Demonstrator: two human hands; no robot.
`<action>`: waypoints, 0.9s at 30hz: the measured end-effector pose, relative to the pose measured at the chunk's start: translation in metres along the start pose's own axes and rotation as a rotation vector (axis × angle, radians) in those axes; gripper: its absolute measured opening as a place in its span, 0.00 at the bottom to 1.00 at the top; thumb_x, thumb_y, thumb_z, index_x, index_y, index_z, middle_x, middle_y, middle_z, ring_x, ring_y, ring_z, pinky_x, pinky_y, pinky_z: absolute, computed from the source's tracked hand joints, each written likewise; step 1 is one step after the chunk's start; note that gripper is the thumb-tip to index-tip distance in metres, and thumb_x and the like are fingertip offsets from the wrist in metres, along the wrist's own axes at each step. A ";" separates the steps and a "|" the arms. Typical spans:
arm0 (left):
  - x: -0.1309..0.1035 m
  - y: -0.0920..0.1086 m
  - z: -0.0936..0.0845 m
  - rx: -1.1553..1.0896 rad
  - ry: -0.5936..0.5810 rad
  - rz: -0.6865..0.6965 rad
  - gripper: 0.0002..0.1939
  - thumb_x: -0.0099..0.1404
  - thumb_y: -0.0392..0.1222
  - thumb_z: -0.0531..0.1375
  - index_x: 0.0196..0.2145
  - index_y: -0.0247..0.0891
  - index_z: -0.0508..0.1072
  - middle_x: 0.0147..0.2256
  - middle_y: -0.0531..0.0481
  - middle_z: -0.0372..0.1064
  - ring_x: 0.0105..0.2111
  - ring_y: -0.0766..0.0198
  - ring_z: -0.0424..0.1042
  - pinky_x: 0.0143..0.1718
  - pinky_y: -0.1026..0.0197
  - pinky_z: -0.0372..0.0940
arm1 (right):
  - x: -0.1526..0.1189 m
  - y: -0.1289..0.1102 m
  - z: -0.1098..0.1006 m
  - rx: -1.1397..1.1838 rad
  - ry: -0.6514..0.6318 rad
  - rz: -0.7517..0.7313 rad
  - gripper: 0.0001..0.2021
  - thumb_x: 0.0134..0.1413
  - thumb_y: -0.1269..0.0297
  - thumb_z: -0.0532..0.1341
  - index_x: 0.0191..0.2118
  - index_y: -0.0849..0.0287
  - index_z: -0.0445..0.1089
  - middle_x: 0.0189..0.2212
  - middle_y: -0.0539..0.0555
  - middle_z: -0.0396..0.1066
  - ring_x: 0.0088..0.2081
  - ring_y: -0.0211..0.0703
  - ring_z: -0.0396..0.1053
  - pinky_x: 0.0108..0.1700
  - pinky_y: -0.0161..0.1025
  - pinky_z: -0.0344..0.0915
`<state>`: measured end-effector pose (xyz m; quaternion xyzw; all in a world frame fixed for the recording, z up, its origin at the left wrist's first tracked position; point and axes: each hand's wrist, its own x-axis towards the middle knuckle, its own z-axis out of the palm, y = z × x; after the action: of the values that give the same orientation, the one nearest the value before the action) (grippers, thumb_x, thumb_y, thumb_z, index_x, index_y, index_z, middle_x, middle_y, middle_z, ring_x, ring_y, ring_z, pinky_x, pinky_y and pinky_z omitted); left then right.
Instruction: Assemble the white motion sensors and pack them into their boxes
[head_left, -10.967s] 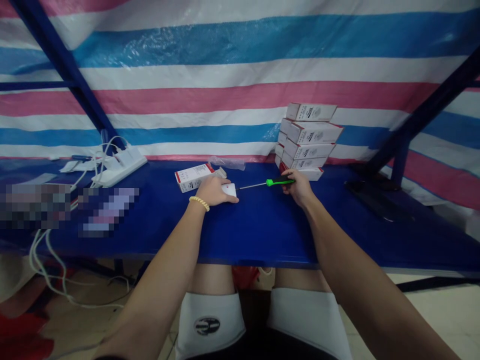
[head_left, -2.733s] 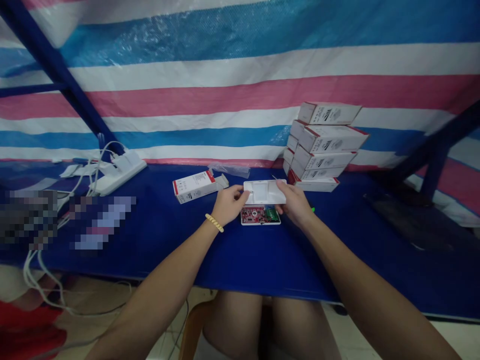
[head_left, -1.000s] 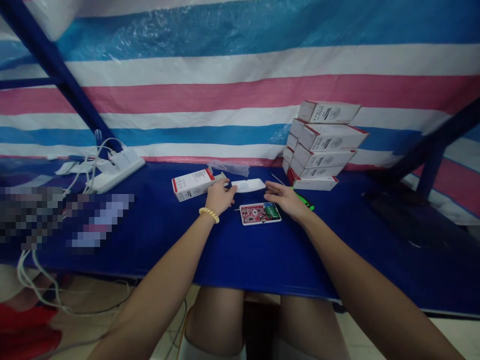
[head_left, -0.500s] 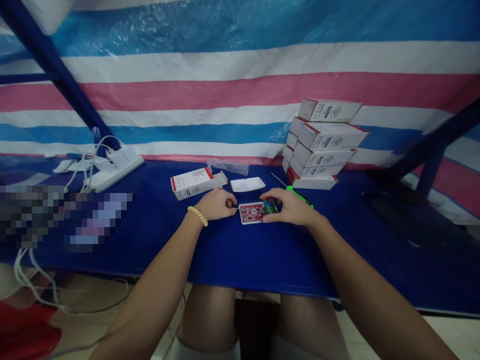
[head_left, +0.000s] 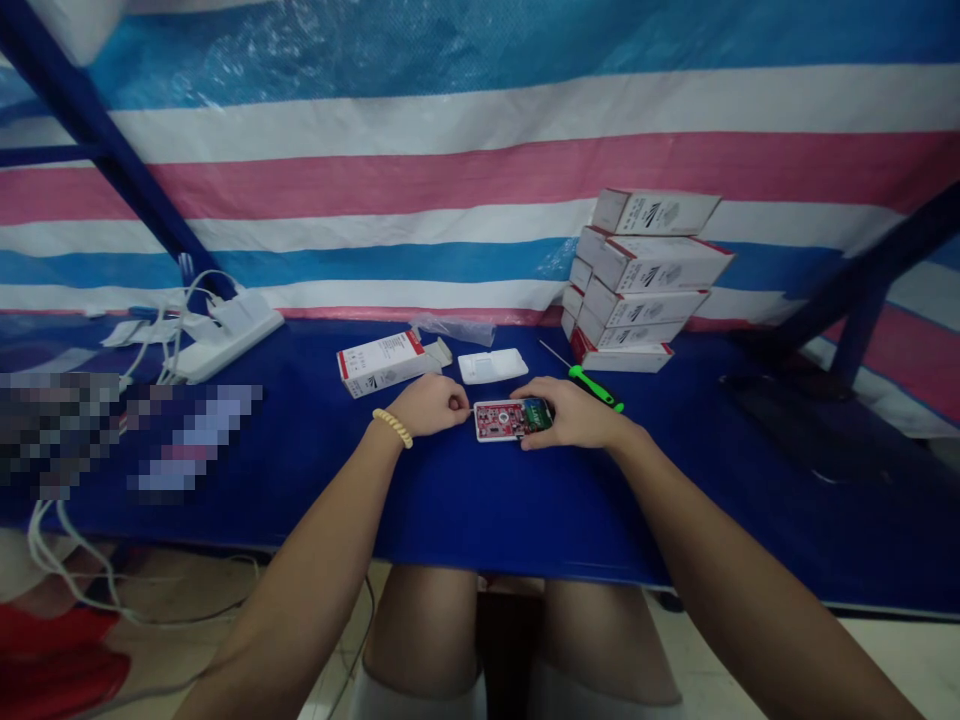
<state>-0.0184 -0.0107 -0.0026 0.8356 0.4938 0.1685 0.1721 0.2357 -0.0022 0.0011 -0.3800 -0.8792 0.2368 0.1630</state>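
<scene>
A small white-cased device with a bare red circuit board (head_left: 501,421) lies on the blue table, a green part at its right end. My right hand (head_left: 562,413) grips that right end between thumb and fingers. At its left edge my left hand (head_left: 433,405) is closed in a pinch; what sits between the fingertips is too small to make out. Behind the device lies a white plastic cover (head_left: 493,366). A screwdriver with a green handle (head_left: 595,387) rests beyond my right hand.
An opened white-and-red box (head_left: 384,362) and a clear plastic bag (head_left: 454,328) lie behind my left hand. Several similar boxes (head_left: 652,265) are stacked at the back right. A white power strip (head_left: 232,340) with cables stands at the left, near blurred-out items.
My right hand has shifted slightly left and closed around the device's right end. My left hand stays pinched at the left edge. The camera view has moved a little.
</scene>
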 end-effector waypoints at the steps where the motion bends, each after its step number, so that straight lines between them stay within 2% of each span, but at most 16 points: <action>1: 0.000 0.000 0.000 -0.003 0.004 -0.003 0.05 0.54 0.37 0.61 0.26 0.39 0.78 0.23 0.50 0.73 0.24 0.64 0.69 0.28 0.62 0.60 | 0.000 0.000 0.000 -0.004 -0.005 0.002 0.34 0.33 0.52 0.73 0.51 0.59 0.71 0.46 0.60 0.72 0.48 0.54 0.68 0.51 0.50 0.63; 6: -0.001 -0.001 0.000 -0.104 0.098 0.004 0.09 0.55 0.34 0.58 0.32 0.38 0.78 0.24 0.52 0.72 0.22 0.66 0.67 0.29 0.62 0.62 | 0.001 0.000 0.002 -0.017 -0.005 0.005 0.34 0.35 0.52 0.72 0.51 0.59 0.71 0.47 0.60 0.72 0.49 0.54 0.68 0.53 0.52 0.63; 11: -0.001 0.002 0.002 -0.093 0.092 0.017 0.11 0.54 0.32 0.57 0.33 0.37 0.78 0.22 0.53 0.71 0.21 0.67 0.66 0.30 0.62 0.62 | 0.002 -0.001 0.010 -0.040 0.047 -0.047 0.33 0.36 0.58 0.70 0.53 0.60 0.70 0.45 0.60 0.70 0.49 0.54 0.68 0.53 0.50 0.64; 15: -0.001 0.001 0.001 -0.189 0.195 0.011 0.09 0.59 0.37 0.56 0.32 0.37 0.77 0.21 0.54 0.69 0.20 0.68 0.63 0.26 0.64 0.58 | 0.002 -0.004 0.016 -0.022 0.212 -0.150 0.31 0.36 0.62 0.68 0.51 0.61 0.70 0.46 0.61 0.68 0.50 0.54 0.68 0.54 0.50 0.64; 21: 0.000 0.005 -0.002 -0.411 0.342 -0.046 0.14 0.64 0.47 0.54 0.33 0.35 0.75 0.24 0.52 0.70 0.21 0.69 0.62 0.24 0.65 0.55 | 0.003 -0.002 0.016 -0.022 0.454 -0.235 0.29 0.38 0.58 0.69 0.50 0.58 0.68 0.43 0.58 0.68 0.44 0.51 0.70 0.47 0.50 0.68; 23: 0.000 0.008 0.000 -0.453 0.324 -0.078 0.18 0.66 0.51 0.53 0.31 0.35 0.74 0.22 0.53 0.68 0.21 0.69 0.61 0.25 0.64 0.55 | 0.004 -0.002 0.018 -0.039 0.519 -0.224 0.29 0.38 0.55 0.70 0.49 0.59 0.68 0.41 0.57 0.69 0.43 0.50 0.70 0.46 0.49 0.69; 27: 0.003 0.014 0.007 -0.571 0.205 -0.131 0.25 0.67 0.58 0.50 0.26 0.35 0.72 0.17 0.53 0.62 0.19 0.68 0.59 0.25 0.63 0.54 | 0.008 -0.006 0.026 -0.050 0.605 -0.130 0.34 0.38 0.53 0.70 0.53 0.57 0.65 0.43 0.57 0.69 0.42 0.51 0.70 0.45 0.50 0.69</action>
<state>-0.0030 -0.0152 -0.0018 0.6984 0.4941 0.3724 0.3597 0.2152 -0.0075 -0.0165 -0.3799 -0.8190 0.0803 0.4225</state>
